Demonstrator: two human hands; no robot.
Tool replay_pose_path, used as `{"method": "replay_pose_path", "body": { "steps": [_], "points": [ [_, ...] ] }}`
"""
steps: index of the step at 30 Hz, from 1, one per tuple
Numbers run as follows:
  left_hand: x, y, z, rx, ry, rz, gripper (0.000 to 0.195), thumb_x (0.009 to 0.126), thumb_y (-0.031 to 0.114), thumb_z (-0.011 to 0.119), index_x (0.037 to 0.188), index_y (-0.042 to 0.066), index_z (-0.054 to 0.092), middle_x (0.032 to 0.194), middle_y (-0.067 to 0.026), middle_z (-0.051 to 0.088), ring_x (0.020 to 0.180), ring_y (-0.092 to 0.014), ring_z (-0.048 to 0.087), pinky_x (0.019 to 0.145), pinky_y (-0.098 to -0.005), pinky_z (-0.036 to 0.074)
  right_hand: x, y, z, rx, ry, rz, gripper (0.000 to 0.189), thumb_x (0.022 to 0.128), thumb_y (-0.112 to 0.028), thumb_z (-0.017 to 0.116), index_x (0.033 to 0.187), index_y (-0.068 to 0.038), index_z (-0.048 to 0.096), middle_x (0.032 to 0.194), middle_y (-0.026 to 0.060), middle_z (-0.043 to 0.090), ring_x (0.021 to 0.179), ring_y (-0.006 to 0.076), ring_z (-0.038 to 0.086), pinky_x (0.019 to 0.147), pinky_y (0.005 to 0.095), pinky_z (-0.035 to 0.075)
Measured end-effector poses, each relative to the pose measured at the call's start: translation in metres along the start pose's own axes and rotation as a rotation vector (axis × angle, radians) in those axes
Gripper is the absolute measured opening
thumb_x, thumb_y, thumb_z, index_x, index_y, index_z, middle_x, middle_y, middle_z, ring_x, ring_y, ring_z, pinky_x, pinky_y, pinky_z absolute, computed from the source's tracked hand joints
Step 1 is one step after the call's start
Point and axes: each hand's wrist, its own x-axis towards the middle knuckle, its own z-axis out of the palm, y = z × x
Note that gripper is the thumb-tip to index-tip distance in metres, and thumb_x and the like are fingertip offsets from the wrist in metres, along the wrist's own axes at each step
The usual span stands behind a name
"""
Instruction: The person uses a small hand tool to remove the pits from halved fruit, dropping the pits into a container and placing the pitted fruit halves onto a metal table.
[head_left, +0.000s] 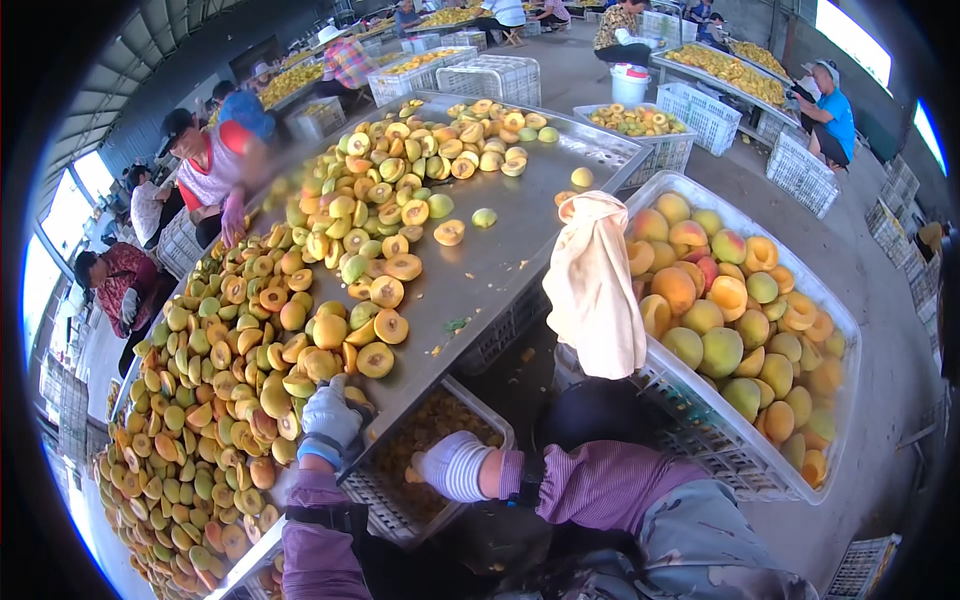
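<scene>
My left hand (330, 417), in a pale glove with a blue cuff, is at the near edge of the metal table (480, 277), against the pile of halved peaches or apricots (225, 360). Its fingertips are partly hidden, and whether it grips a fruit is unclear. To its right, my right hand (456, 465), in a white glove with a striped cuff, is over a lower plastic crate (491, 424) of small brownish pieces. Something small and orange-yellow shows at its fingertips; I cannot make out what it is. Several cut halves (375, 360) lie just beyond my left hand.
A white crate (847, 360) of peach-like fruit stands at my right. A cream cloth (596, 285) hangs between it and the table. Across the table, a co-worker in a cap (214, 161) reaches to the pile. Other people, tables and crates (491, 79) stand beyond.
</scene>
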Motion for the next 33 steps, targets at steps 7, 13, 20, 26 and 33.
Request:
{"method": "replay_pose_path", "body": {
  "steps": [7,13,20,26,33],
  "points": [
    [-0.036,-0.027,-0.003,-1.922,0.042,-0.002,0.044,0.082,0.027,0.071,0.117,0.005,0.056,0.099,-0.0094,0.065,0.088,-0.019,0.064,0.075,-0.0303,0.052,0.010,-0.004,-0.013,0.177,0.250,-0.055,0.018,0.089,-0.021,0.053,0.092,-0.003,0.051,0.064,0.0180,0.062,0.058,0.0376,0.062,0.049,0.0480,0.046],
    [-0.037,-0.008,0.013,-0.862,0.537,0.307,0.043,0.085,-0.007,0.061,0.125,0.003,0.047,0.125,-0.0148,0.056,0.114,-0.026,0.058,0.094,-0.0354,0.049,0.008,-0.005,-0.042,0.073,0.638,0.010,0.032,0.087,-0.021,0.060,0.102,0.006,0.054,0.061,0.0168,0.060,0.053,0.0338,0.060,0.049,0.0442,0.048],
    [-0.058,0.019,-0.031,-1.711,0.198,0.139,0.038,0.096,0.015,0.049,0.128,-0.005,0.047,0.121,-0.0136,0.058,0.107,-0.020,0.059,0.090,-0.0294,0.049,0.031,-0.014,-0.039,0.001,0.607,0.064,0.024,0.085,-0.019,0.062,0.096,0.001,0.056,0.062,0.0163,0.061,0.055,0.0325,0.062,0.054,0.0424,0.050],
    [-0.063,0.029,-0.031,-1.975,0.125,0.131,0.052,0.097,0.036,0.051,0.132,-0.001,0.044,0.114,-0.0087,0.059,0.097,-0.013,0.058,0.079,-0.0224,0.048,0.044,-0.017,-0.025,0.053,0.599,0.075,0.028,0.084,-0.017,0.063,0.100,0.000,0.047,0.061,0.0188,0.060,0.054,0.0383,0.060,0.048,0.0458,0.048],
    [-0.071,0.051,-0.038,-1.770,0.411,-0.056,0.061,0.097,0.054,0.036,0.120,-0.001,0.052,0.102,-0.0105,0.062,0.088,-0.017,0.060,0.076,-0.0279,0.050,0.044,-0.036,-0.018,0.273,0.585,0.131,0.028,0.086,-0.017,0.060,0.101,0.003,0.048,0.065,0.0225,0.060,0.060,0.0419,0.060,0.053,0.0490,0.049]
  ]
}}
